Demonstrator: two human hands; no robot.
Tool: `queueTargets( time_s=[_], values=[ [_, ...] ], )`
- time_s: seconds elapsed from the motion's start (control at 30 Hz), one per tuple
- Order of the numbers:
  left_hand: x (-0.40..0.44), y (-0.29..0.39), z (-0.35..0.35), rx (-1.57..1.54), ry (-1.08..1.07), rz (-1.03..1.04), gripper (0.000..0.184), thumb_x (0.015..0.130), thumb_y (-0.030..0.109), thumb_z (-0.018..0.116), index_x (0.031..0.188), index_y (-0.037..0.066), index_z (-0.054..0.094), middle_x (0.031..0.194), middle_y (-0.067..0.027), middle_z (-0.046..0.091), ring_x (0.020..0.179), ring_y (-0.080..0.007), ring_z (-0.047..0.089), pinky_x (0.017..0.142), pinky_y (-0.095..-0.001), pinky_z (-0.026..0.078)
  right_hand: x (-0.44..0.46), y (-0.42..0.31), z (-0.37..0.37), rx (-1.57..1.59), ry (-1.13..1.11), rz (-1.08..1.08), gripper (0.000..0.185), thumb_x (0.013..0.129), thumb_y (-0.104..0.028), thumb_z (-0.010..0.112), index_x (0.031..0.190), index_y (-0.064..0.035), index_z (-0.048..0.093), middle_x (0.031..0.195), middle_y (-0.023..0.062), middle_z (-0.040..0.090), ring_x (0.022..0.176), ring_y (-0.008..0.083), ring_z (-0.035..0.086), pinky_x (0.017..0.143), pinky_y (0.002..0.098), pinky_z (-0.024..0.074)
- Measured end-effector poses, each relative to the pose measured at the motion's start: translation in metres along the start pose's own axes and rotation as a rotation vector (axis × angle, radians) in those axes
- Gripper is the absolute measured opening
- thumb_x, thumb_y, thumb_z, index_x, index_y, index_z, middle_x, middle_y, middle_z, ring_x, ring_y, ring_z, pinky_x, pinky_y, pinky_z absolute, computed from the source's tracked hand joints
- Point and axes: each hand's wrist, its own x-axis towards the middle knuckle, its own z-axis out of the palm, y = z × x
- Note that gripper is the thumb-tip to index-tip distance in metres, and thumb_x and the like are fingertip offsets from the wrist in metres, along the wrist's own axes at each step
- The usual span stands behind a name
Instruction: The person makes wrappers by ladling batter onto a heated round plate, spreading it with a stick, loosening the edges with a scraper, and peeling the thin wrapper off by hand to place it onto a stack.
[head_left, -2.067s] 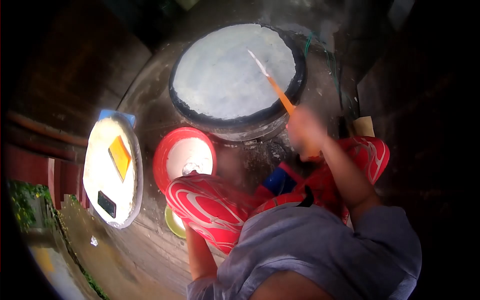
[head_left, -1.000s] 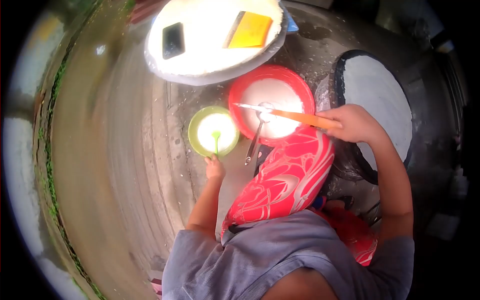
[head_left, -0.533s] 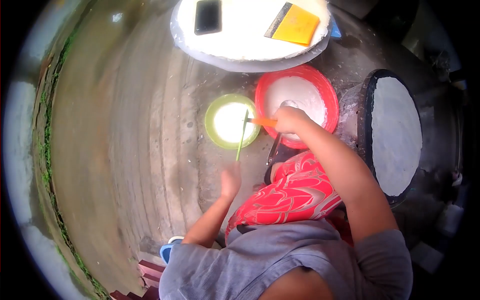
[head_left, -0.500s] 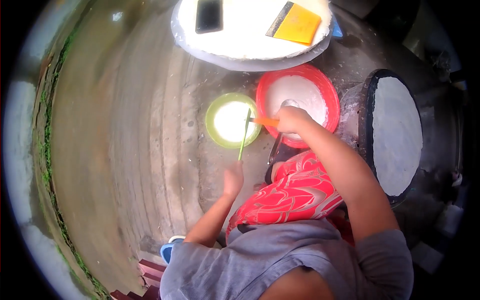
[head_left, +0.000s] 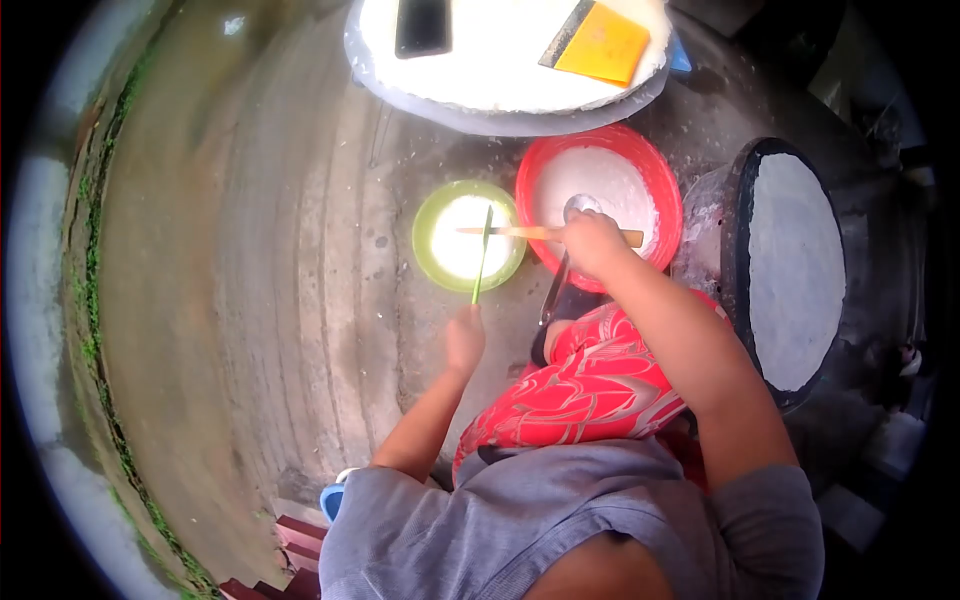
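My left hand (head_left: 465,338) is closed around the lower end of a thin green stick-like tool (head_left: 483,262). Its upper part reaches over a green bowl (head_left: 425,262) of white contents. In my right hand (head_left: 592,243) is a long orange stick-like tool (head_left: 525,232), pale toward its left tip, its other end showing right of the fist. Above the bowl the two tools cross; whether they touch I cannot tell. A metal ladle or large spoon (head_left: 556,290) leans in the red basin (head_left: 668,180) of whitish mix, its handle over the near rim, partly behind my right hand.
Beyond the basin, a large round white-covered surface (head_left: 480,85) bears a black phone-like object (head_left: 424,27) and a yellow scraper-like piece (head_left: 605,45). To the right stands a dark-rimmed tub (head_left: 745,250) with a white top. A blue container (head_left: 331,500) is by my left elbow.
The orange tool now reaches farther left across the green tool, and its right end shows beyond my right fist. My left hand has shifted slightly up.
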Motion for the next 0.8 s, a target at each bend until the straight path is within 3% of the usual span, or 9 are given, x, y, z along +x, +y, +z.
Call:
queueTargets(
  time_s=[0.13,0.17,0.37,0.5,0.57,0.63,0.67,0.73,0.8],
  values=[
    [0.035,-0.026,0.01,-0.01,0.071,-0.04,0.029,0.09,0.023,0.05,0.092,-0.003,0.064,0.069,-0.0224,0.061,0.063,-0.0263,0.058,0.064,-0.0375,0.045,-0.007,0.003,-0.011,-0.095,0.009,0.026,0.027,0.083,-0.014,0.048,0.102,-0.0215,0.067,0.102,0.0097,0.059,0.093,0.0279,0.06,0.079,0.0395,0.0489],
    [0.041,-0.029,0.008,0.01,0.085,-0.087,0.031,0.089,0.023,0.047,0.083,-0.003,0.062,0.077,-0.028,0.058,0.078,-0.0459,0.056,0.065,-0.0473,0.044,-0.011,0.007,-0.018,-0.101,0.009,0.027,0.027,0.083,-0.014,0.048,0.102,-0.0215,0.067,0.102,0.0097,0.059,0.093,0.0279,0.06,0.079,0.0395,0.0489],
    [0.045,-0.02,-0.011,0.247,0.036,-0.099,0.03,0.087,0.026,0.052,0.095,-0.001,0.064,0.078,-0.0234,0.063,0.074,-0.0385,0.061,0.069,-0.0445,0.046,-0.061,0.059,-0.071,0.241,0.015,0.039,0.031,0.082,-0.009,0.054,0.108,-0.0232,0.065,0.092,0.0117,0.065,0.082,0.0272,0.062,0.075,0.0358,0.0488],
    [0.034,-0.019,-0.005,0.169,-0.063,-0.086,0.032,0.085,0.025,0.055,0.105,0.0,0.06,0.082,-0.0184,0.064,0.078,-0.0353,0.061,0.073,-0.0428,0.048,-0.13,0.096,-0.102,0.672,-0.024,0.426,0.032,0.083,-0.011,0.057,0.113,-0.0197,0.062,0.085,0.0151,0.065,0.071,0.0279,0.061,0.067,0.0354,0.048],
    [0.019,0.003,-0.007,0.245,-0.067,-0.023,0.034,0.084,0.023,0.057,0.109,0.001,0.059,0.089,-0.0172,0.064,0.085,-0.0332,0.06,0.076,-0.0424,0.047,-0.158,0.107,-0.097,0.63,0.005,0.547,0.03,0.084,-0.011,0.054,0.112,-0.0161,0.062,0.085,0.0158,0.064,0.074,0.0298,0.061,0.069,0.0378,0.0486],
    [0.009,0.009,-0.006,0.49,0.164,0.162,0.037,0.08,0.021,0.06,0.112,0.002,0.058,0.107,-0.0175,0.057,0.105,-0.0326,0.048,0.089,-0.043,0.04,-0.181,0.132,-0.06,0.135,0.202,0.458,0.026,0.085,-0.011,0.05,0.107,-0.0141,0.065,0.087,0.0154,0.065,0.077,0.0321,0.062,0.07,0.0404,0.0492],
    [0.009,0.011,-0.005,0.491,0.15,0.188,0.037,0.08,0.021,0.06,0.112,0.002,0.058,0.107,-0.0175,0.057,0.105,-0.0326,0.048,0.089,-0.043,0.04,-0.187,0.133,-0.048,0.027,0.113,0.542,0.026,0.085,-0.012,0.048,0.104,-0.014,0.066,0.091,0.0153,0.065,0.08,0.0334,0.061,0.071,0.0424,0.0491],
    [0.009,0.016,-0.006,0.394,0.068,0.224,0.038,0.078,0.019,0.062,0.113,0.005,0.057,0.12,-0.0151,0.047,0.116,-0.0352,0.036,0.094,-0.0483,0.034,-0.184,0.133,-0.023,0.024,-0.043,0.712,0.026,0.084,-0.014,0.049,0.106,-0.0169,0.065,0.098,0.0145,0.063,0.087,0.0324,0.061,0.076,0.0409,0.049],
    [0.003,0.029,-0.005,0.389,0.062,0.324,0.037,0.078,0.017,0.061,0.113,0.003,0.057,0.119,-0.016,0.048,0.115,-0.0353,0.038,0.095,-0.047,0.034,-0.19,0.134,-0.002,0.178,-0.053,0.738,0.029,0.084,-0.012,0.049,0.109,-0.0147,0.063,0.1,0.0159,0.062,0.091,0.033,0.06,0.078,0.0411,0.0487]
  ],
)
